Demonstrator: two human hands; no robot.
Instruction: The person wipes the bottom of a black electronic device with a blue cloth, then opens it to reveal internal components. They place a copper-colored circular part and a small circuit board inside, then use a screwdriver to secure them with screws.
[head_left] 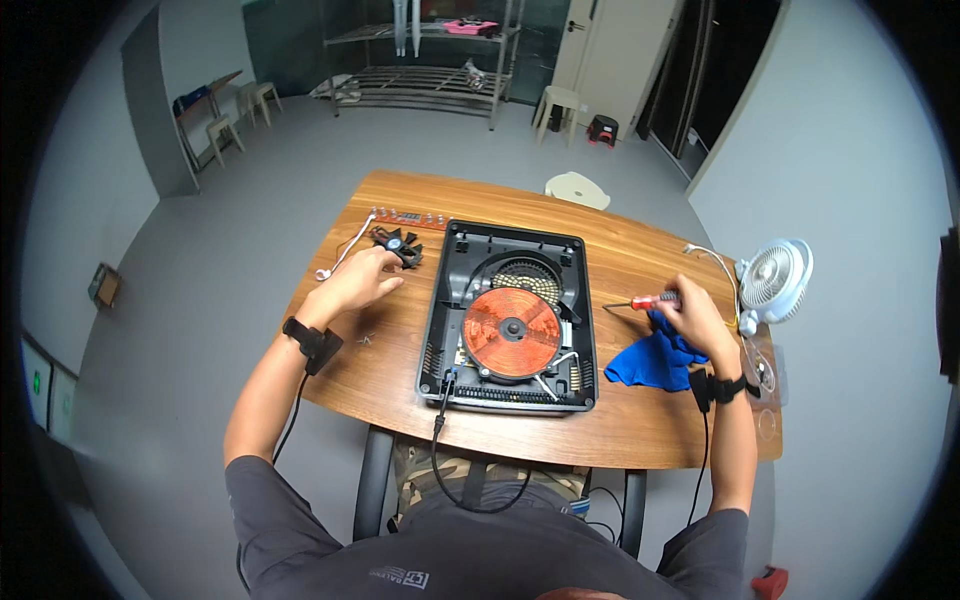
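An opened induction cooker, its black casing (437, 330) lying on the table, shows a round copper coil (490, 335) and a round vent grille (527, 275) behind it. To its left lies a small black fan (410, 250). My left hand (360, 283) is at the fan's near edge, thumb apart from the fingers; whether the fingertips touch it is hard to tell. On the right, my right hand (695, 315) is closed around a screwdriver (645, 302) with a red handle, its shaft pointing left toward the casing. Beneath that hand lies a crumpled blue cloth (650, 358).
A red-brown strip-shaped board (400, 216) with a white cable lies behind the fan. Small screws (366, 340) rest left of the casing. A white desk fan (775, 275) stands at the right edge. The black power cord (438, 425) hangs over the front edge.
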